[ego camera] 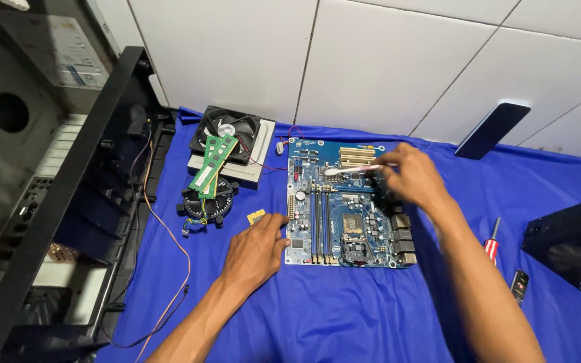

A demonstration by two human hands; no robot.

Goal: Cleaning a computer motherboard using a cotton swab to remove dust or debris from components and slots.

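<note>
**Brushing the circuit board**

My right hand [413, 176] pinches a small white brush [352, 170], fingers closed on its handle, its head resting on the blue circuit board [344, 202] near the top slots. My left hand [257, 252] lies flat, fingers spread, steadying the board's left edge. I judge the cleaning partway; memory sticks [213, 165] and fans lie beyond my left fingers, still off the board.

Computer repair bench: motherboard [347, 205], open case [48, 202].

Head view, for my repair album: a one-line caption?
Left hand steadies blue motherboard; right hand brushes it with a white brush.
</note>
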